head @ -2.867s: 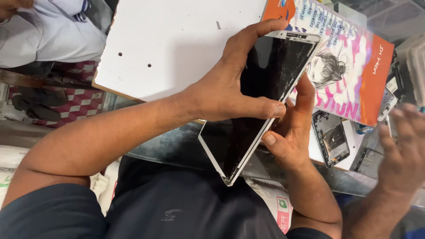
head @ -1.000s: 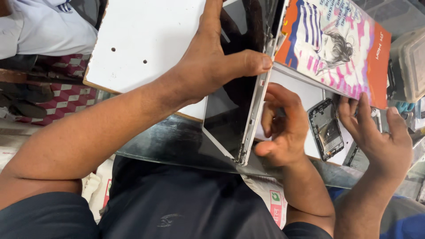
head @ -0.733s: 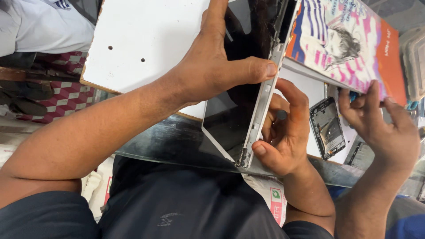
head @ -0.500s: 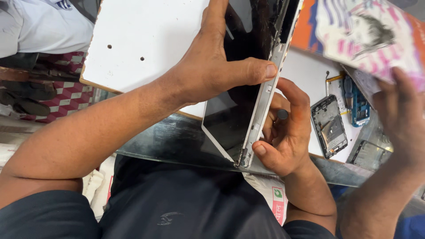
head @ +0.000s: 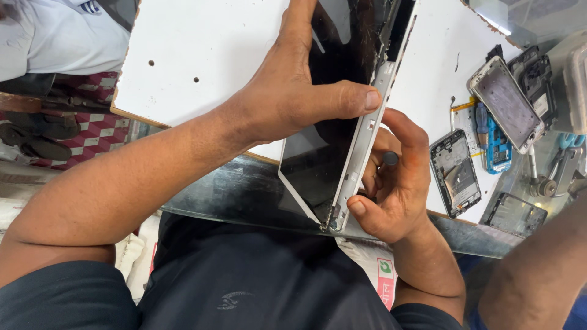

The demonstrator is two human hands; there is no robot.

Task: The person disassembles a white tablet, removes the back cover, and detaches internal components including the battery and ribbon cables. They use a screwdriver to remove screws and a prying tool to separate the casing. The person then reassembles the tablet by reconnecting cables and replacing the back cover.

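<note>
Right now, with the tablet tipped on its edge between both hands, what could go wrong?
The tablet stands tilted, its lower corner near the table's front edge; it could slip toward the lap. The left hand presses thumb and palm on the dark glass, which might crack under flexing. The right hand holds a small dark-tipped tool close by the metal frame; a slip could gouge the frame or jab a finger.

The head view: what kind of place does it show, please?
Probably a phone and tablet repair bench. The hands, left and right, hold a tablet tilted on its edge, and on the white board lie an opened phone and another phone among loose parts.
</note>
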